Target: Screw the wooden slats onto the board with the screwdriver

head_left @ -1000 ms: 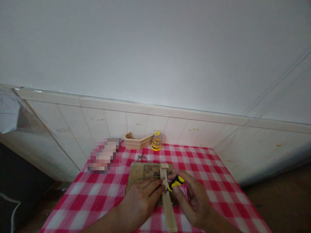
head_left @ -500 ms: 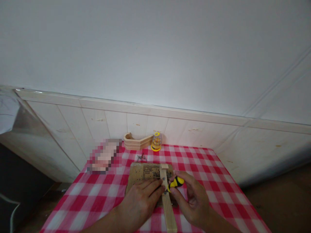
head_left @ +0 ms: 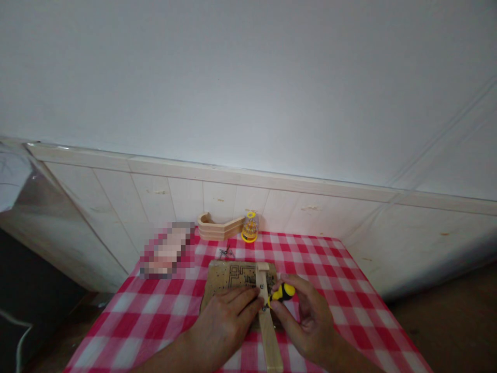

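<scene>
Two bare hands meet over a wooden slat point(head_left: 269, 331) near the front of a table covered in a red-and-white checked cloth point(head_left: 334, 269). The slat's long axis runs away from the viewer: its near end reaches the bottom edge of the picture, and its far end lies on top of a flat wooden board point(head_left: 229, 277) marked with a dark line pattern.

The left hand point(head_left: 223, 324) lies flat, fingers stretched out and grasping nothing; its fingertips rest on the board and touch the slat's left edge. The right hand point(head_left: 306, 321) is closed on a short screwdriver point(head_left: 282, 293) with a yellow-and-black handle, pinched between thumb and fingers. The tool's long axis slants, with the handle end up and to the right and the working end down and to the left, at the slat's face; the tip itself is too small to make out.

Beyond the board lie a small heap of dark screws point(head_left: 225, 253), a curved wooden piece point(head_left: 218, 228) and a yellow bit holder point(head_left: 250, 227), the last two standing against the panelled wall point(head_left: 155, 194).
</scene>
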Tool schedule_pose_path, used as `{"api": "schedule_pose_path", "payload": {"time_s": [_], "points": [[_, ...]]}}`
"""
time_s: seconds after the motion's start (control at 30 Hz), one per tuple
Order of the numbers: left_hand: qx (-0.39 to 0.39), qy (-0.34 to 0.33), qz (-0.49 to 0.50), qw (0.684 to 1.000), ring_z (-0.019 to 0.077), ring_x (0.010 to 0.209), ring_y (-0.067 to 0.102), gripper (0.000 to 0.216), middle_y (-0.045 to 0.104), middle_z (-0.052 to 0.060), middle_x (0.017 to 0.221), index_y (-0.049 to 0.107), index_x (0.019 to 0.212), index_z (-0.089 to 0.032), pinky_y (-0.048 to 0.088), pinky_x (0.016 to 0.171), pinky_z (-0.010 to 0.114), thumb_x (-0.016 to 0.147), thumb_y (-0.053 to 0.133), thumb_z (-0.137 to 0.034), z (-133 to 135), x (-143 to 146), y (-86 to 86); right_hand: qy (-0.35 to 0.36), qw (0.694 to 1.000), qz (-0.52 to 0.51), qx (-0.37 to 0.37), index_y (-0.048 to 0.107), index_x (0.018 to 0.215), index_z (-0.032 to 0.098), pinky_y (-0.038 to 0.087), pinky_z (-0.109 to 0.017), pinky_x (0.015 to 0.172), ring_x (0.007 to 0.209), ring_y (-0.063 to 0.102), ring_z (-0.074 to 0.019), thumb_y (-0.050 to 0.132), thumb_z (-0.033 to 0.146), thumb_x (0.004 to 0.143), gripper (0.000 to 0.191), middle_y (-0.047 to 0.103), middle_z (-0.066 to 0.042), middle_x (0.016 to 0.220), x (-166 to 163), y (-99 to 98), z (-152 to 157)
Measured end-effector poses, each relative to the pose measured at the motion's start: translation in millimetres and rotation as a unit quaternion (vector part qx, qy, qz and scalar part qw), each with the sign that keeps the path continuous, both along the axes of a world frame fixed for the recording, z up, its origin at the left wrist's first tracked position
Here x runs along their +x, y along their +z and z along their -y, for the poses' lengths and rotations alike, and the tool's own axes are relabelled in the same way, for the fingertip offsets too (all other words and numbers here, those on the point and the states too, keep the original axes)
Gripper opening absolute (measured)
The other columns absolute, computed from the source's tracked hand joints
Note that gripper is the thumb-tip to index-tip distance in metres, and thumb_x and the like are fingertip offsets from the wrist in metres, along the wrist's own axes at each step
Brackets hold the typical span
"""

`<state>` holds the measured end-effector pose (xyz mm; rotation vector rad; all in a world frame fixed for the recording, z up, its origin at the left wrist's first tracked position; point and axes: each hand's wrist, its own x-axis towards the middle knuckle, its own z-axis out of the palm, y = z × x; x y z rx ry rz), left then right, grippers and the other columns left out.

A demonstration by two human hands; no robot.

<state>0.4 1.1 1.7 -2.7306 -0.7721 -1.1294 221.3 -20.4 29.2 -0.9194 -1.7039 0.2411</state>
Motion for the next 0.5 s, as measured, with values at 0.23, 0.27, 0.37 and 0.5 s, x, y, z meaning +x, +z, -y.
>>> {"api": "schedule_pose_path", "payload": {"time_s": [0.23, 0.27, 0.37, 0.5], "points": [[0.001, -0.011, -0.002, 1.000, 0.0216, 0.100, 0.077, 0.029, 0.076, 0.011, 0.117, 0.066, 0.122, -0.015, 0.065, 0.087, 0.034, 0.102, 0.046, -0.010, 0, -1, 1.7, -0.012, 1.000, -0.021, -0.003, 0.063, 0.134, 0.025, 0.069, -0.039, 0.079, 0.094, 0.079, -0.0272, 0.072, 0.023, 0.093, 0.042, 0.079, -0.012, 0.106, 0, -0.9, -3], [0.004, -0.009, -0.001, 1.000, 0.0219, 0.099, 0.077, 0.030, 0.077, 0.011, 0.116, 0.067, 0.122, -0.015, 0.065, 0.086, 0.035, 0.102, 0.045, -0.009, 0, -1, 1.4, -0.016, 1.000, -0.025, -0.005, 0.062, 0.135, 0.025, 0.069, -0.039, 0.079, 0.093, 0.079, -0.0266, 0.071, 0.022, 0.094, 0.042, 0.079, -0.012, 0.107, 0, -1.0, -4], [0.004, -0.005, -0.003, 1.000, 0.0218, 0.100, 0.077, 0.031, 0.077, 0.011, 0.116, 0.067, 0.122, -0.015, 0.065, 0.088, 0.036, 0.101, 0.045, -0.009, -1, -1, 0.5, -0.027, 0.999, -0.032, -0.021, 0.059, 0.138, 0.027, 0.069, -0.038, 0.080, 0.092, 0.080, -0.0246, 0.068, 0.020, 0.096, 0.044, 0.078, -0.011, 0.109, 0, -1.2, -10], [0.002, -0.007, 0.000, 1.000, 0.0212, 0.100, 0.077, 0.031, 0.077, 0.011, 0.117, 0.067, 0.122, -0.015, 0.064, 0.090, 0.035, 0.101, 0.045, -0.009, -1, -1, -0.1, -0.037, 0.998, -0.036, -0.030, 0.057, 0.140, 0.029, 0.069, -0.036, 0.080, 0.093, 0.080, -0.0233, 0.067, 0.020, 0.098, 0.044, 0.079, -0.010, 0.109, -1, -0.7, -15]]}}
